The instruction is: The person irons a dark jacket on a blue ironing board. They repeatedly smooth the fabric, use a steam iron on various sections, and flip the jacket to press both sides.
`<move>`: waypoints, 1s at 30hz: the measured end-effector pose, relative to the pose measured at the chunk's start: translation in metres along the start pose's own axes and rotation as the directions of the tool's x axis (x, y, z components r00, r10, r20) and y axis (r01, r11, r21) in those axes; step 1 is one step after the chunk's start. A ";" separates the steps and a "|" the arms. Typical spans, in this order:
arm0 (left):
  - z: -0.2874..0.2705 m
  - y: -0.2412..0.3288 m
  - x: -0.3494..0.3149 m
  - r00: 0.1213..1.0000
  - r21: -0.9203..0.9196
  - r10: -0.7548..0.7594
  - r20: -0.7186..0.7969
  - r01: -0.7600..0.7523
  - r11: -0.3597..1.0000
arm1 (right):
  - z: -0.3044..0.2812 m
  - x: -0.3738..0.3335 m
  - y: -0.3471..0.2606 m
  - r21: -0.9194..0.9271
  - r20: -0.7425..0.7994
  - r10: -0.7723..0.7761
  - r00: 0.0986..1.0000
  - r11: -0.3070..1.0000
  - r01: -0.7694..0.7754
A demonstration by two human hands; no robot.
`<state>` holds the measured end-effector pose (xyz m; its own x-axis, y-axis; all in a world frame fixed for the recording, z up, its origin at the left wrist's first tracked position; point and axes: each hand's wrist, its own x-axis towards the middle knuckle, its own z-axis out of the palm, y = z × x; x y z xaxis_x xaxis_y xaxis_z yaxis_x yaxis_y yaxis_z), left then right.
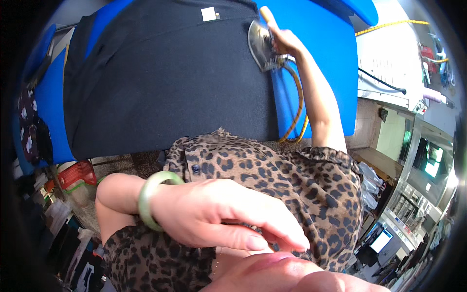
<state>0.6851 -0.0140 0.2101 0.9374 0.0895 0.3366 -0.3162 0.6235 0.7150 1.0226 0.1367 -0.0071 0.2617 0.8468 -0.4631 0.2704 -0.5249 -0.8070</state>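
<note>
My right hand is closed around the handle of a steam iron, thumb pointing away from me. The iron's metal soleplate edge shows at the right border of a black garment, which lies spread over a blue ironing table. A yellow-and-dark hose loops down from the iron. High over my chest, close to the camera, my left hand holds nothing; its fingers are loosely bent with the thumb apart. A pale green bangle circles that wrist. Near the garment's far edge sits a small white label.
A white machine housing with a black cable stands right of the table. Dark floral cloth hangs at the left. Below it is a red plastic basket, with piled fabrics nearer me.
</note>
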 end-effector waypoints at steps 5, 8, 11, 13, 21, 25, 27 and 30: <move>-0.005 -0.002 0.007 0.998 -0.205 -0.044 0.043 0.052 0.977 | 0.030 -0.124 0.046 -0.066 0.041 0.136 0.990 0.989 -0.133; -0.006 -0.001 0.000 0.992 -0.322 -0.121 0.022 0.121 0.939 | 0.018 -0.169 0.095 0.122 -0.102 0.220 0.970 0.971 -0.207; -0.003 -0.002 -0.008 0.994 -0.414 -0.104 0.020 0.103 0.904 | 0.022 -0.198 0.109 0.064 -0.234 0.239 0.942 0.971 -0.230; -0.005 -0.006 -0.003 0.997 -0.445 -0.075 -0.008 0.064 0.893 | 0.044 -0.214 0.064 -0.201 -0.239 0.169 0.956 0.955 -0.219; -0.006 -0.005 -0.022 0.994 -0.450 -0.113 -0.010 0.096 0.888 | 0.175 -0.117 0.015 -0.400 0.384 -0.094 0.918 0.880 0.257; 0.006 -0.014 -0.020 0.988 -0.425 0.071 -0.141 -0.125 0.896 | 0.180 -0.065 -0.016 -0.366 0.376 -0.237 0.896 0.850 0.379; 0.006 -0.015 -0.022 0.984 -0.373 0.100 -0.147 -0.149 0.916 | 0.148 -0.029 -0.030 -0.364 0.287 -0.213 0.934 0.878 0.312; 0.007 -0.024 -0.026 0.979 -0.353 0.091 -0.183 -0.152 0.923 | 0.076 0.003 -0.044 -0.337 0.035 -0.178 0.983 0.924 0.180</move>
<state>0.6671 -0.0363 0.1883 0.9156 0.2861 0.2826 -0.3825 0.8363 0.3927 0.9413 0.1688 -0.0008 0.1765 0.9293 -0.3244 0.6093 -0.3620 -0.7055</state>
